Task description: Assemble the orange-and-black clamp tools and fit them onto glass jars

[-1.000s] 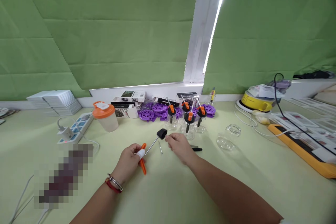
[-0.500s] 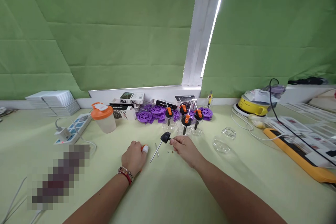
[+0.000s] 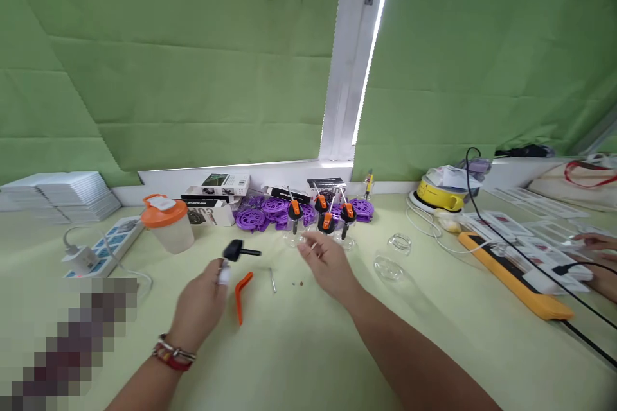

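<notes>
My left hand [image 3: 200,300], blurred by motion, is closed on a black cap-like part with a stem [image 3: 234,250], holding it above the table. White tape covers one fingertip. Just right of this hand lies an orange bent handle [image 3: 241,295]. My right hand [image 3: 330,263] holds nothing; its fingers are half bent and apart, in front of several clear containers with black-and-orange tops [image 3: 326,223] and metal rods. Between my hands a thin metal rod [image 3: 273,281] and small bits [image 3: 301,283] lie on the table.
Purple wheel-like parts [image 3: 251,219] and opened boxes [image 3: 212,212] line the wall. An orange-lidded shaker [image 3: 168,225] and a power strip [image 3: 108,244] stand left. Clear rings [image 3: 400,243], a yellow pot [image 3: 439,194] and an orange-edged device [image 3: 515,282] are right. Another person's hand [image 3: 598,243] shows far right.
The black part has gone from my right hand to my left. My left hand has moved left and up off the orange handle, which now lies uncovered. The view has turned slightly right.
</notes>
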The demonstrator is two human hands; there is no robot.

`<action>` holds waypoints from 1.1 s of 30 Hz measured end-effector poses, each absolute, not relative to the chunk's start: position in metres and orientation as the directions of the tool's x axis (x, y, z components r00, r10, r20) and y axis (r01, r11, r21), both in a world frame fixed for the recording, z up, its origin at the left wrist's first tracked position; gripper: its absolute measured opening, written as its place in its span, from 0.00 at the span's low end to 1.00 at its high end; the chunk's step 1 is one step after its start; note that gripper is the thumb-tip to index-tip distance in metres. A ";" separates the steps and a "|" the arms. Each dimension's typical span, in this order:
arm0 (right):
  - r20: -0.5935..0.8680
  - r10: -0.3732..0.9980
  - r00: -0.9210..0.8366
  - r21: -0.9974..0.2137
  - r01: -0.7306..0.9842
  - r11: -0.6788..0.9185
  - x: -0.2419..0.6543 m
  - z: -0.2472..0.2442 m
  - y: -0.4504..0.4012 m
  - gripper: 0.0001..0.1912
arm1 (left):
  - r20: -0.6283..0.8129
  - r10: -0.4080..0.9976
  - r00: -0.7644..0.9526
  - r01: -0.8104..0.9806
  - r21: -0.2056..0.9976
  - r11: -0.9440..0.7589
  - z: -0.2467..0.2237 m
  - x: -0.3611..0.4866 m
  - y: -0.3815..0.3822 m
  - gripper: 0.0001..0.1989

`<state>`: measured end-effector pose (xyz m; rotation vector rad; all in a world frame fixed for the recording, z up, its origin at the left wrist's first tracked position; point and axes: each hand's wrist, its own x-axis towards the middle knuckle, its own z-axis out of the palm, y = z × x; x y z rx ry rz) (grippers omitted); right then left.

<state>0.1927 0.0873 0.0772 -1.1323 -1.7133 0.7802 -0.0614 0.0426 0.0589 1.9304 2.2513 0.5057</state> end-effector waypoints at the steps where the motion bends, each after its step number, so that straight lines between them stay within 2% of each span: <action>1: 0.429 0.901 -0.058 -0.796 0.448 0.408 0.202 0.079 0.094 0.22 | 0.105 0.963 -0.247 0.938 0.277 0.210 0.056 -0.076 0.045 0.17; 3: 0.528 0.847 0.061 -0.668 0.646 0.369 0.219 0.079 0.108 0.24 | 0.054 0.943 -0.327 0.930 0.195 0.312 0.048 -0.103 0.049 0.18; 7: 0.427 0.904 0.030 -0.583 0.773 0.250 0.235 0.069 0.132 0.31 | -0.080 0.918 -0.388 0.898 0.192 0.396 0.033 -0.125 0.049 0.18; 11: 0.370 0.929 0.011 -0.551 0.807 0.210 0.231 0.054 0.142 0.34 | -0.127 0.907 -0.400 0.890 0.181 0.418 0.032 -0.119 0.046 0.20; 15: 0.359 0.932 0.043 -0.582 0.791 0.187 0.229 0.050 0.141 0.34 | -0.149 0.908 -0.391 0.897 0.161 0.412 0.036 -0.115 0.045 0.19; 21: 0.417 0.906 0.068 -0.608 0.762 0.222 0.235 0.079 0.124 0.33 | -0.156 0.916 -0.370 0.911 0.132 0.391 0.045 -0.112 0.042 0.18; 24: 0.465 0.883 0.063 -0.605 0.751 0.265 0.234 0.103 0.102 0.33 | -0.099 0.940 -0.325 0.936 0.108 0.335 0.061 -0.095 0.033 0.21; 26: 0.488 0.872 0.032 -0.605 0.733 0.311 0.227 0.114 0.080 0.34 | 0.053 0.979 -0.195 0.963 0.198 0.181 0.074 -0.074 0.023 0.26; 27: 0.479 0.878 -0.006 -0.606 0.721 0.336 0.222 0.118 0.067 0.34 | 0.118 0.989 -0.087 0.951 0.305 0.047 0.079 -0.062 0.016 0.30; 30: 0.410 0.889 -0.206 -0.621 0.650 0.437 0.202 0.116 0.028 0.36 | 0.247 0.931 0.269 0.699 0.614 -0.365 0.089 -0.024 -0.004 0.40; 31: 0.384 0.880 -0.278 -0.636 0.611 0.471 0.196 0.112 0.016 0.37 | 0.246 0.907 0.341 0.603 0.683 -0.412 0.089 -0.014 -0.010 0.43; 33: 0.336 0.858 -0.388 -0.689 0.521 0.505 0.186 0.101 -0.004 0.36 | 0.205 0.887 0.414 0.457 0.796 -0.398 0.088 0.000 -0.018 0.48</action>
